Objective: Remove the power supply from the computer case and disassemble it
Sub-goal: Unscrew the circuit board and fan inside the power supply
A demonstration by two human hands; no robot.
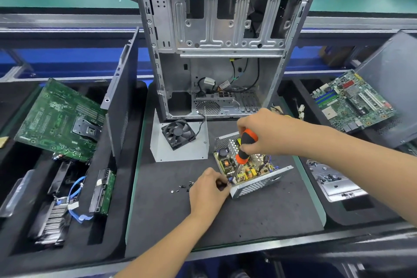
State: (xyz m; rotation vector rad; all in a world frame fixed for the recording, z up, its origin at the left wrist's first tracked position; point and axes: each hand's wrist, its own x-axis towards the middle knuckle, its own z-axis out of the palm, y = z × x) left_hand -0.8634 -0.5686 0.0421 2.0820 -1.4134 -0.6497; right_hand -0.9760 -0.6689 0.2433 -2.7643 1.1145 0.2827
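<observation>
An opened power supply is sitting on the black mat at the middle of the bench, its cover off and its circuit board, heatsinks and coils showing. The right hand is gripping an orange-and-black screwdriver by the handle, the shaft slanting down toward the unit's near-left corner. The left hand is pinching at that same corner, fingers curled beside the screwdriver tip; what they are holding cannot be made out. Small black screws are lying loose on the mat at nine o'clock from the power supply. At eleven o'clock, a black fan is resting on a bent grey metal cover. At twelve o'clock the stripped computer case is standing upright, open side facing the camera, cables hanging inside. A green motherboard is leaning in the tray at nine o'clock, above a heatsink and a hard drive. Another motherboard is lying at two o'clock.
</observation>
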